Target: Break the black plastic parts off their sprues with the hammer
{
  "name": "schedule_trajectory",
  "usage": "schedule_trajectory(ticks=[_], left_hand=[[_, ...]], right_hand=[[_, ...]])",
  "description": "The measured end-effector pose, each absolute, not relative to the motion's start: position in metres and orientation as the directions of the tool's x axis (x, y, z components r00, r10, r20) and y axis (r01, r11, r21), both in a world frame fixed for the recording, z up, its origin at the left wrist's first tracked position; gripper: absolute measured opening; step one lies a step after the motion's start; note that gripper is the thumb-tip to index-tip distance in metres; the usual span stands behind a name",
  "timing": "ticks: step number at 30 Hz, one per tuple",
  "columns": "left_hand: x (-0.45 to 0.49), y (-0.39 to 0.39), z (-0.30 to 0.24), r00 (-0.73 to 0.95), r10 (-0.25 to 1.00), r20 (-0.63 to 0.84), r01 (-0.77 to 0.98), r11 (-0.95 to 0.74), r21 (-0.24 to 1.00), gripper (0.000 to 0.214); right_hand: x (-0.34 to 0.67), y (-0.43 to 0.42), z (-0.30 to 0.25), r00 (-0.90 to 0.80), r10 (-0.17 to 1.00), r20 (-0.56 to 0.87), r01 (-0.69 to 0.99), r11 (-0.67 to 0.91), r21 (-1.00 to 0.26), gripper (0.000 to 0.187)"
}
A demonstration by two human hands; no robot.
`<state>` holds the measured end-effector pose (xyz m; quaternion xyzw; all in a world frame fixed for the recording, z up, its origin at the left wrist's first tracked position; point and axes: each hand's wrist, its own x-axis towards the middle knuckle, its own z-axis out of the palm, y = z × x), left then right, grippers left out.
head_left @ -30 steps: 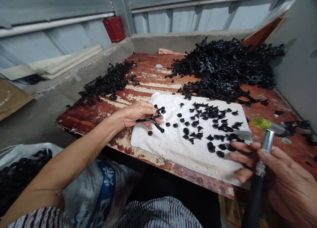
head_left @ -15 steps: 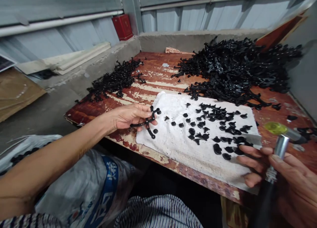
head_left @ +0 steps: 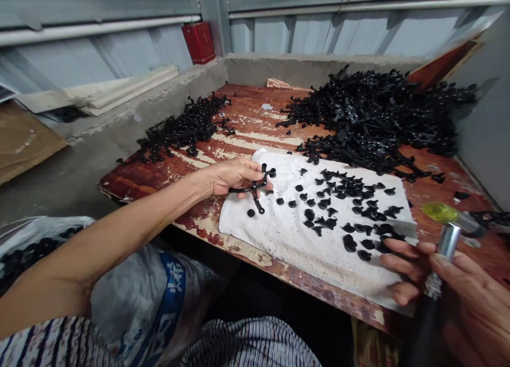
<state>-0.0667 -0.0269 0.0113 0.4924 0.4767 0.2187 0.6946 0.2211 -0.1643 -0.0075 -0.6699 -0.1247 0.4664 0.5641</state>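
Note:
My left hand [head_left: 235, 177] pinches a black cross-shaped plastic piece [head_left: 258, 186] over the left end of a white cloth [head_left: 279, 239]. One round knob or cup shows at the end of an upper arm of the piece. A single small black suction cup [head_left: 251, 213] lies on the cloth just below it. Many more black suction cups [head_left: 350, 186] are scattered across the cloth. At the lower right, my right hand [head_left: 450, 271] is closed on a mallet [head_left: 447, 242] with a metal shaft, a dark handle and a yellow face. Its fingertips are beside the nearest cups.
A large heap of black branched pieces [head_left: 370, 112] covers the back right of the worn red table [head_left: 251, 112]. A smaller heap [head_left: 179, 125] lies at the left. A low concrete ledge [head_left: 247, 67] borders the back. A white sack [head_left: 131, 298] with black parts stands at lower left.
My left hand has moved right and slightly up with the cross-shaped piece, farther over the cloth. My right hand with the mallet has hardly moved.

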Motion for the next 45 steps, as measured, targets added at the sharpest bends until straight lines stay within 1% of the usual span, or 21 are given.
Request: schedule_trajectory(ticks=[3, 6, 8, 12, 14, 17, 20, 23, 25, 28, 30, 31, 32, 33, 35, 37, 39, 40, 42, 44, 45], left_hand=[[-0.061, -0.018, 0.008, 0.471, 0.768, -0.434, 0.184, 0.396, 0.9, 0.009], [-0.054, -0.011, 0.004, 0.491, 0.757, -0.43, 0.185, 0.392, 0.901, 0.015], [-0.054, -0.01, 0.004, 0.471, 0.766, -0.437, 0.177, 0.404, 0.898, 0.015], [-0.064, -0.023, 0.011, 0.398, 0.797, -0.454, 0.153, 0.431, 0.889, 0.007], [-0.074, -0.036, 0.013, 0.381, 0.794, -0.473, 0.152, 0.451, 0.88, 0.012], [-0.086, -0.056, 0.012, 0.401, 0.782, -0.476, 0.163, 0.451, 0.878, 0.021], [-0.096, -0.074, 0.009, 0.421, 0.778, -0.467, 0.219, 0.412, 0.884, 0.025], [-0.104, -0.089, 0.007, 0.426, 0.769, -0.478, 0.354, 0.344, 0.87, 0.027], [-0.106, -0.097, 0.006, 0.462, 0.755, -0.466, 0.43, 0.269, 0.862, 0.027], [-0.102, -0.104, 0.005, 0.545, 0.723, -0.424, 0.49, 0.135, 0.861, 0.026], [-0.094, -0.107, 0.007, 0.6, 0.701, -0.386, 0.526, 0.018, 0.85, 0.025], [-0.089, -0.108, 0.008, 0.629, 0.688, -0.363, 0.539, -0.049, 0.841, 0.025], [-0.083, -0.109, 0.009, 0.656, 0.673, -0.341, 0.549, -0.116, 0.828, 0.024], [-0.078, -0.11, 0.011, 0.681, 0.656, -0.325, 0.554, -0.171, 0.815, 0.024], [-0.069, -0.114, 0.014, 0.718, 0.623, -0.31, 0.546, -0.229, 0.806, 0.024], [-0.065, -0.118, 0.017, 0.735, 0.603, -0.31, 0.543, -0.25, 0.802, 0.025], [-0.064, -0.122, 0.017, 0.733, 0.601, -0.319, 0.561, -0.27, 0.782, 0.026], [-0.065, -0.124, 0.017, 0.717, 0.618, -0.322, 0.583, -0.279, 0.763, 0.026], [-0.069, -0.128, 0.014, 0.635, 0.709, -0.306, 0.63, -0.246, 0.737, 0.023], [-0.075, -0.131, 0.012, 0.46, 0.85, -0.257, 0.641, -0.118, 0.758, 0.02], [-0.078, -0.133, 0.01, 0.351, 0.906, -0.236, 0.616, -0.034, 0.787, 0.024]], right_hand=[[0.223, -0.164, -0.01, 0.53, 0.707, -0.468, -0.35, -0.32, -0.881, 0.058], [0.223, -0.164, -0.011, 0.523, 0.707, -0.476, -0.349, -0.331, -0.877, 0.056], [0.224, -0.165, -0.011, 0.526, 0.704, -0.477, -0.342, -0.339, -0.877, 0.055], [0.229, -0.168, -0.015, 0.511, 0.729, -0.455, -0.328, -0.324, -0.888, 0.05], [0.233, -0.169, -0.019, 0.488, 0.753, -0.441, -0.324, -0.313, -0.893, 0.045], [0.236, -0.169, -0.025, 0.474, 0.774, -0.419, -0.299, -0.306, -0.904, 0.041], [0.238, -0.169, -0.027, 0.461, 0.795, -0.396, -0.265, -0.302, -0.916, 0.037], [0.237, -0.171, -0.027, 0.436, 0.821, -0.368, -0.242, -0.287, -0.927, 0.033], [0.232, -0.178, -0.026, 0.448, 0.839, -0.309, -0.217, -0.233, -0.948, 0.031], [0.212, -0.193, -0.026, 0.466, 0.866, -0.183, -0.135, -0.135, -0.982, 0.028], [0.19, -0.202, -0.025, 0.395, 0.909, -0.135, -0.082, -0.111, -0.99, 0.028], [0.178, -0.204, -0.025, 0.278, 0.944, -0.18, -0.051, -0.173, -0.984, 0.028], [0.166, -0.204, -0.025, 0.179, 0.963, -0.202, -0.03, -0.2, -0.979, 0.029], [0.155, -0.202, -0.025, 0.077, 0.974, -0.212, -0.03, -0.21, -0.977, 0.031], [0.135, -0.193, -0.026, -0.081, 0.98, -0.183, 0.016, -0.182, -0.983, 0.032], [0.121, -0.183, -0.028, -0.146, 0.977, -0.156, 0.018, -0.155, -0.988, 0.027], [0.111, -0.176, -0.03, -0.17, 0.974, -0.152, -0.038, -0.16, -0.986, 0.024], [0.108, -0.174, -0.03, -0.179, 0.971, -0.159, -0.087, -0.177, -0.98, 0.023], [0.103, -0.173, -0.031, -0.188, 0.967, -0.171, -0.186, -0.206, -0.961, 0.022], [0.099, -0.172, -0.032, -0.176, 0.969, -0.171, -0.248, -0.212, -0.945, 0.021], [0.098, -0.171, -0.033, -0.156, 0.974, -0.164, -0.267, -0.201, -0.942, 0.021]])
